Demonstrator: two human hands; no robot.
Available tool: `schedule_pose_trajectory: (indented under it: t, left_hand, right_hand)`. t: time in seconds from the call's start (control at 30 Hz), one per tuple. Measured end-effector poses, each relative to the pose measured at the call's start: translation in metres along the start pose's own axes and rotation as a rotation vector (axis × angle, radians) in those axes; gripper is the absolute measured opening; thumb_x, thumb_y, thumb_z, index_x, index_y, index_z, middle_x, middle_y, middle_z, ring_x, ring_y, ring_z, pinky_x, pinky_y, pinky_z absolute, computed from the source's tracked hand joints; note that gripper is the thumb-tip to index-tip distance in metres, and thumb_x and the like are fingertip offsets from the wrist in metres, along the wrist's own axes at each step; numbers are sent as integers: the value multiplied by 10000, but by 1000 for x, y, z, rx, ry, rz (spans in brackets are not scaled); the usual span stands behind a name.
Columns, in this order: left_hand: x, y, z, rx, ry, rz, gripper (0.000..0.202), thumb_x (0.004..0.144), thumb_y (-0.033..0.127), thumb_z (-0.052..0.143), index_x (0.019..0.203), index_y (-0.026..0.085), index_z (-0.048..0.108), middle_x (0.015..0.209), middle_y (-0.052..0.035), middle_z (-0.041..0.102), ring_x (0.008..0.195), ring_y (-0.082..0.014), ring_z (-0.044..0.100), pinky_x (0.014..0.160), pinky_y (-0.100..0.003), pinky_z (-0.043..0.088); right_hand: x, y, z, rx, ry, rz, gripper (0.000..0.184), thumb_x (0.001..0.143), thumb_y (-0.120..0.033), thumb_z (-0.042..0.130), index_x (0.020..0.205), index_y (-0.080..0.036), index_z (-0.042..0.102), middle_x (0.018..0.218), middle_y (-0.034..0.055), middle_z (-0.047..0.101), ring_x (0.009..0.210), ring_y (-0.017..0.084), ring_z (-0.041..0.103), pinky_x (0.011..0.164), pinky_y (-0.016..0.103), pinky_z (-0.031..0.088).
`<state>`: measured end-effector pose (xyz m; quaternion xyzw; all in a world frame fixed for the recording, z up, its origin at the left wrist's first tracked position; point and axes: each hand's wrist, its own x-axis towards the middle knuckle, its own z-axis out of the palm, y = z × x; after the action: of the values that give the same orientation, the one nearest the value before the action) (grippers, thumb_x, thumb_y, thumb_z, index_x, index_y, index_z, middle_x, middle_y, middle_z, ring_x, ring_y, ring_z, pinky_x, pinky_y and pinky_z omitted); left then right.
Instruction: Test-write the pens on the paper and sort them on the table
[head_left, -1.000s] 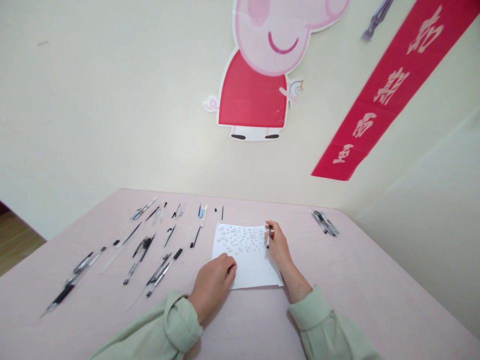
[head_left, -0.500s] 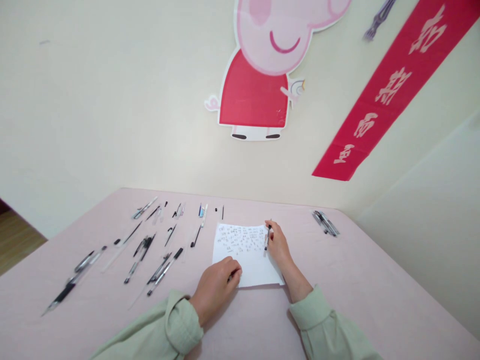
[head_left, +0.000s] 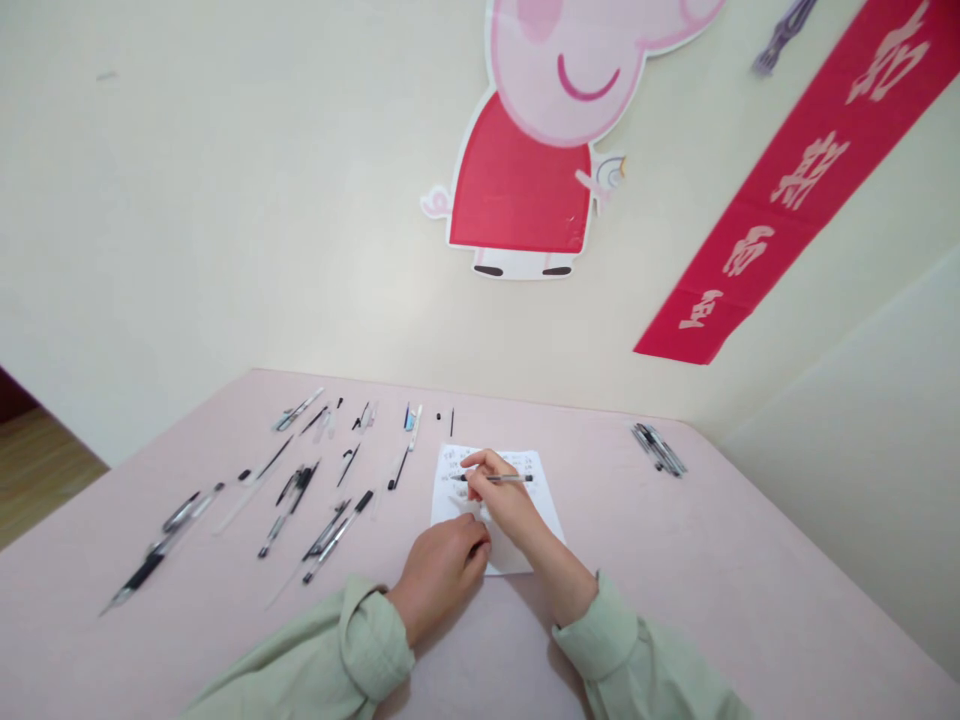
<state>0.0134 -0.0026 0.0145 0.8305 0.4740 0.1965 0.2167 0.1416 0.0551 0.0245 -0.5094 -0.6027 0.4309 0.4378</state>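
Note:
A white sheet of paper (head_left: 544, 505) covered with small handwritten marks lies on the pink table (head_left: 720, 580). My right hand (head_left: 501, 498) is over the sheet, fingers pinched on a black-and-clear pen (head_left: 504, 478) that lies nearly level, its tip pointing left. My left hand (head_left: 442, 570) rests curled on the sheet's near left corner, pressing it down. Both arms wear pale green sleeves.
Several pens and loose pen parts (head_left: 300, 500) are spread over the table's left half, with small caps and refills along the far edge (head_left: 409, 418). A small bundle of pens (head_left: 658, 449) lies at the far right. A cartoon pig cutout and red banner hang on the wall.
My right hand has swung from the sheet's right edge to its upper left, turning the pen from upright to nearly level. My left hand slid slightly right along the paper.

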Motion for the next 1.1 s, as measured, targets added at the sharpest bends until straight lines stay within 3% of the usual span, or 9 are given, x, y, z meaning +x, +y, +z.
schedule_pose_trajectory:
  t: [0.13, 0.4, 1.1]
  left_hand:
    - [0, -3, 2, 41, -57, 39, 190, 868, 231, 465, 814, 206, 645, 867, -38, 702, 767, -193, 643, 639, -265, 389]
    - [-2, -2, -2, 86, -133, 74, 237, 876, 298, 490, 755, 210, 674, 805, -30, 725, 732, -192, 659, 609, -257, 388]
    - [-1, -5, 4, 89, -80, 101, 244, 884, 288, 492, 746, 214, 679, 795, -10, 729, 702, -174, 659, 573, -259, 349]
  right_hand:
    - [3, 18, 20, -33, 34, -34, 29, 714, -223, 546, 726, -211, 523, 616, -53, 514, 589, 123, 491, 566, 232, 377]
    - [-3, 26, 18, -177, 118, -90, 73, 742, -249, 541, 702, -225, 484, 592, -63, 454, 562, 128, 435, 560, 244, 355]
    - [-2, 27, 20, -205, 109, -87, 93, 755, -230, 512, 672, -220, 470, 576, -58, 463, 555, 127, 459, 566, 246, 360]
